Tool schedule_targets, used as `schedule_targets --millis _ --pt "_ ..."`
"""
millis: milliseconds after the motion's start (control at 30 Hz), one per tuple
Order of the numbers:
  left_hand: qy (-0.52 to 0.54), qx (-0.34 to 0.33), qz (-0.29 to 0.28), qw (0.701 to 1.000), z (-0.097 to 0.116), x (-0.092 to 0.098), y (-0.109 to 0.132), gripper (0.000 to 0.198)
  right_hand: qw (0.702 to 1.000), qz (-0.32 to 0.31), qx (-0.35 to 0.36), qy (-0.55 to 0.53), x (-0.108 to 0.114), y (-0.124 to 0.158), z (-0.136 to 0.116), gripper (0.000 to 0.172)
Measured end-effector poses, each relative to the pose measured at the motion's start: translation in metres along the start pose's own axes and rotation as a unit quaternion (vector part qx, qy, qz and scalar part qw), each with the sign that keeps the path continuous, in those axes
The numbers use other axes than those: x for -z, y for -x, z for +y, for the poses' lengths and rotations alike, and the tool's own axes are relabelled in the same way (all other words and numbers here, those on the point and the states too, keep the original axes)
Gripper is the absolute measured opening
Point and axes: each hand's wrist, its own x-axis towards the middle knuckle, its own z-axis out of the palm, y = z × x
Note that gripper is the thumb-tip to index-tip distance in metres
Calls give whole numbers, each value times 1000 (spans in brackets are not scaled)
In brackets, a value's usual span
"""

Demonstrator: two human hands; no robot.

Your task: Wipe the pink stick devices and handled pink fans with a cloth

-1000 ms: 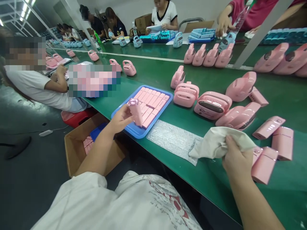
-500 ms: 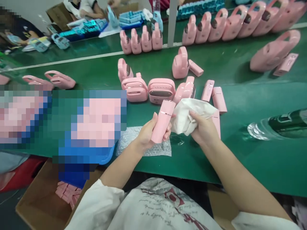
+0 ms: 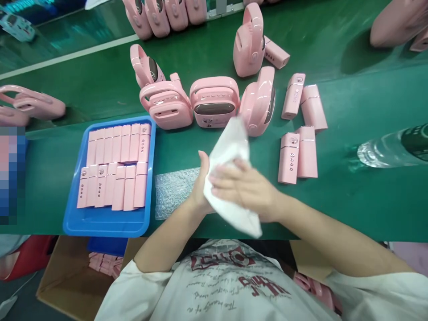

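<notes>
My right hand (image 3: pixel 245 189) presses a white cloth (image 3: pixel 230 147) flat against my left hand (image 3: pixel 200 187), fingers laid across it. The cloth wraps whatever my left hand holds; the small pink bar seen earlier is hidden under it. Only my left thumb and wrist show behind the cloth. Both hands hover over a sheet of bubble wrap (image 3: pixel 172 191) on the green belt (image 3: pixel 351 205). To the left lies a blue tray (image 3: pixel 103 220) with two rows of pink bars.
Pink handled cases (image 3: pixel 214 102) stand just beyond my hands, with more (image 3: pixel 249 42) further back. Several loose pink bars (image 3: pixel 297 151) lie to the right. A clear bottle (image 3: pixel 391 147) lies far right. A cardboard box (image 3: pixel 73 285) sits below the belt.
The camera tilted down. The pink bar in my left hand became covered by the cloth, and my right hand moved over it, pressing the cloth around it.
</notes>
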Motion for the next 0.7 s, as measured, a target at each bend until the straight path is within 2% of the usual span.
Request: schedule_targets --millis 67,200,233,333,367,433,467,500,567,633,667,700 --pt "-12 -27 4 1000 -4 1 0 103 998 7 54 34 2 -2 0 32" --pt "-139 -111 -56 982 -16 10 -3 97 988 119 -13 96 5 -3 4 32" --pt "-164 -112 -69 978 -18 12 -4 96 987 123 -1 101 5 -2 5 31" --pt "-186 -123 -84 971 -19 15 -5 91 990 73 70 99 0 0 6 27" --pt "-182 -126 -90 971 -18 14 -5 89 994 76 46 71 -1 0 7 26" --pt "-171 -126 -109 971 -13 13 -4 86 986 138 -88 -19 -1 0 11 28" --pt "-168 -122 -121 971 -11 12 -3 83 966 184 -167 -71 -1 0 14 31" --pt "-168 -117 -133 970 -9 12 -2 78 933 229 -245 -130 0 -1 17 34" --pt "-169 -124 -137 968 -6 10 0 61 844 293 -366 -259 0 -4 23 38" --pt "-167 -147 -116 968 -4 9 2 46 750 330 -431 -378 -2 -6 27 40" --pt "-162 -153 -99 970 -4 8 2 41 715 347 -444 -415 -2 -7 27 42" --pt "-153 -153 -79 973 -5 8 2 38 702 365 -442 -423 -3 -6 27 44"
